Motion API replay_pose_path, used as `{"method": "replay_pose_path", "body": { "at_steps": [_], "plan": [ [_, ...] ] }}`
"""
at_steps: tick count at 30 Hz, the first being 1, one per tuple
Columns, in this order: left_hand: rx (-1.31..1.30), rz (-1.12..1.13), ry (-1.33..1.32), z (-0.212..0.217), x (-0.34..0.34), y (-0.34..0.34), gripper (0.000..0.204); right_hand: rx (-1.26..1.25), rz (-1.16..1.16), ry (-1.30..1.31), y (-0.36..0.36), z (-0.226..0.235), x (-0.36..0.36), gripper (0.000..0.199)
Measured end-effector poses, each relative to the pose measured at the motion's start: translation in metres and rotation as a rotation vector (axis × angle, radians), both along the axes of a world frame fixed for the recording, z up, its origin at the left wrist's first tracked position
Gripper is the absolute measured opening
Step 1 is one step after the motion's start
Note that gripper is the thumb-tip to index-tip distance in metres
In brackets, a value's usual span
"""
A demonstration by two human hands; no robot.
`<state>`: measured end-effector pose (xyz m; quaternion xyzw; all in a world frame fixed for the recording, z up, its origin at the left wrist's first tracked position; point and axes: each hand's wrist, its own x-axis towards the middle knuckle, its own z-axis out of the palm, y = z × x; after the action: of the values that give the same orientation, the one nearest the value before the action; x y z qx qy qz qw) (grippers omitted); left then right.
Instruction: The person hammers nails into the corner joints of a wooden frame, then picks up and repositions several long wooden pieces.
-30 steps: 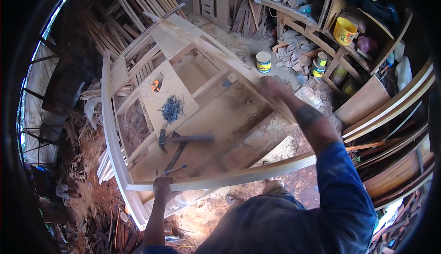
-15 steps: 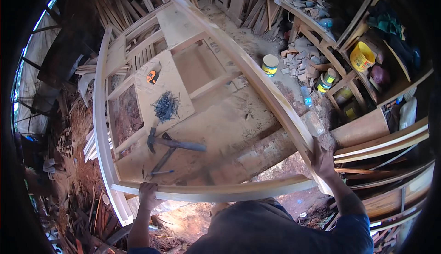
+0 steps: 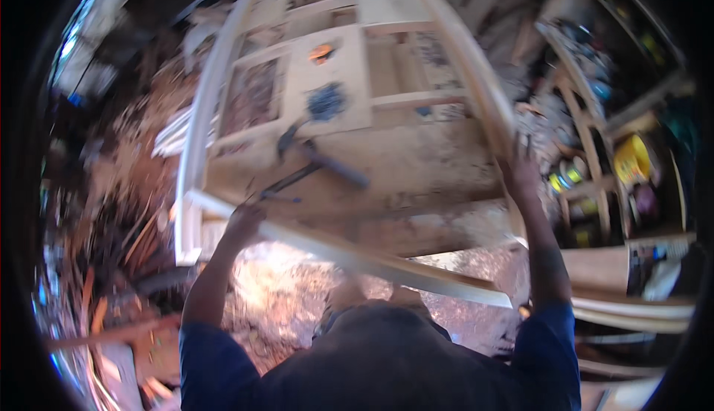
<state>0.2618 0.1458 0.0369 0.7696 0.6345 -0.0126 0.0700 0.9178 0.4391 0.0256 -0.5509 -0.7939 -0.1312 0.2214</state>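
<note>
My left hand (image 3: 244, 225) is closed around a pale wooden crosspiece (image 3: 372, 258) near its left end. This crosspiece slants toward me, its right end apart from the long right rail (image 3: 480, 76). Blurred by motion, my right hand (image 3: 520, 169) grips the outer side of that rail near its close end. A matching left rail (image 3: 199, 121) runs along the other side. Between the rails, a claw hammer (image 3: 286, 142) lies across another dark-handled tool (image 3: 290, 180) on a board. Beyond them are a pile of nails (image 3: 326, 101) and an orange tape measure (image 3: 321, 54).
Shelving (image 3: 587, 124) stands at the right, with a yellow bucket (image 3: 632, 159) and containers. Wood scraps (image 3: 134, 225) litter the ground at left. Long planks (image 3: 632, 314) are stacked at the lower right. A lower slatted frame (image 3: 312, 5) lies beneath the rails.
The crosspiece's right end has swung toward me, away from the right rail. My left hand keeps hold of it. My right hand sits farther up the rail, and the whole view has shifted.
</note>
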Motion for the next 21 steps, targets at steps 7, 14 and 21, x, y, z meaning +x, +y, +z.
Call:
{"method": "replay_pose_path", "body": {
  "at_steps": [7,14,21],
  "plan": [
    [0.058,0.016,0.033,0.031,0.018,-0.043,0.054,-0.721,0.539,-0.173,-0.266,0.05,-0.046,0.098],
    [-0.15,0.182,0.018,0.047,0.059,-0.109,0.06,-0.738,0.519,-0.13,-0.244,0.069,-0.032,0.049],
    [0.05,0.212,-0.116,0.018,0.02,-0.107,0.061,-0.728,0.511,-0.243,-0.223,0.063,-0.067,0.052]
  ]
}}
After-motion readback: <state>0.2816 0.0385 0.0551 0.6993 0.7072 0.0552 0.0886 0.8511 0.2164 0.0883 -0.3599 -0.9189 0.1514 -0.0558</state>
